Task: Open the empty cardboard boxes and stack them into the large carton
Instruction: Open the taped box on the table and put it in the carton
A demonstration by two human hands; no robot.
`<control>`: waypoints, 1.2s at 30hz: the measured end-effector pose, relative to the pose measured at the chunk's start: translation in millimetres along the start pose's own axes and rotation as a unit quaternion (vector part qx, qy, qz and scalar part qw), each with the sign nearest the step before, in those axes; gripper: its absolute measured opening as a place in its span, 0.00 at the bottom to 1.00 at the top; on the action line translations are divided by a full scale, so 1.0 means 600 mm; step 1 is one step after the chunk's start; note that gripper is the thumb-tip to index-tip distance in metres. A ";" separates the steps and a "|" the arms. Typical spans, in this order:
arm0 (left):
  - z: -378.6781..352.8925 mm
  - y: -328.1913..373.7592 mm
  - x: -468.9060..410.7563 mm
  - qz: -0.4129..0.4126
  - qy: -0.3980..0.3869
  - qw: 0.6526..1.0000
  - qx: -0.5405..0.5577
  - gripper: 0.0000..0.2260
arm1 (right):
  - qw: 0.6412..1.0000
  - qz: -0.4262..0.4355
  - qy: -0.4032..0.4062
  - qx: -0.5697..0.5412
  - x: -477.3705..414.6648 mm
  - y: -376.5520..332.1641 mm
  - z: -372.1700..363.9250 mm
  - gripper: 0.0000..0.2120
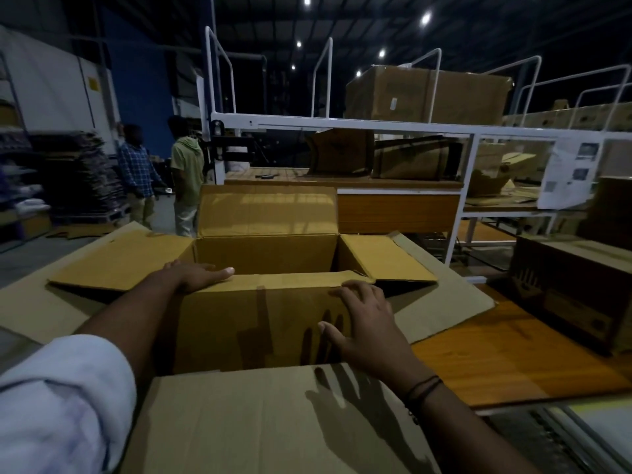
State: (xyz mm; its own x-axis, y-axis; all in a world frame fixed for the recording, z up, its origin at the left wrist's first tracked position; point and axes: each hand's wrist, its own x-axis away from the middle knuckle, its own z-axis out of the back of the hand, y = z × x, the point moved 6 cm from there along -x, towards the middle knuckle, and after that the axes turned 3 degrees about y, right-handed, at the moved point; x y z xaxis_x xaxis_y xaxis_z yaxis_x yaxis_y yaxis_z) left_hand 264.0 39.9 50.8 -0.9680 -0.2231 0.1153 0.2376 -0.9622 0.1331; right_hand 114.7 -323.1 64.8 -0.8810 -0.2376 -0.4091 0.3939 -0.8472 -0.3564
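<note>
**Seat the open box square in the carton**

The left hand (201,273) lies flat with straight fingers on the near-left corner of the box (253,323), holding nothing. The box stands with its flaps spread inside the carton (246,422), near the middle. The right hand (364,316) rests spread on the near rim toward the right, pressing rather than gripping. Best to push down evenly at both corners so the box sinks level, and to keep its side flaps from catching the carton's walls.
</note>
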 end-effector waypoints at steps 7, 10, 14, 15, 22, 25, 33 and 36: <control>0.008 0.010 -0.009 -0.014 0.054 0.998 -0.013 0.45 | 0.999 0.025 -0.027 0.003 -0.049 -0.028 -0.027 0.30; 0.048 0.022 0.012 -0.055 0.206 0.977 -0.015 0.42 | 0.999 0.033 -0.018 0.004 -0.069 -0.035 -0.017 0.29; 0.118 0.027 0.068 -0.096 0.397 0.913 0.018 0.39 | 0.998 0.053 0.016 0.016 -0.103 -0.050 0.017 0.31; 0.136 0.027 0.087 -0.108 0.434 0.894 0.023 0.37 | 0.998 0.055 0.033 0.013 -0.112 -0.054 0.026 0.33; 0.212 0.017 0.232 -0.152 0.524 0.837 0.043 0.27 | 0.981 0.092 0.164 0.051 -0.161 -0.093 0.075 0.24; 0.208 0.013 0.250 -0.100 0.396 0.913 -0.005 0.30 | 0.976 0.074 0.163 0.120 -0.164 -0.116 0.095 0.23; 0.041 0.033 0.243 -0.077 -0.092 0.990 -0.074 0.30 | 0.954 0.007 -0.283 0.099 -0.162 -0.104 -0.041 0.09; -0.022 0.039 0.222 -0.116 0.050 0.989 -0.076 0.43 | 0.974 0.001 -0.225 0.033 -0.155 -0.087 -0.095 0.20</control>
State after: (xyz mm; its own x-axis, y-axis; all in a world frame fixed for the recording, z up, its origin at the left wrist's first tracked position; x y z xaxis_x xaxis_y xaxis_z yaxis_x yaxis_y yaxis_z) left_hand 139.4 -14.5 56.5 -1.0000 -0.0006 -0.0009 0.0006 -1.0000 -0.0050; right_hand 191.2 -229.8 73.9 -0.9112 -0.4119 0.0054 0.3921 -0.8713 -0.2952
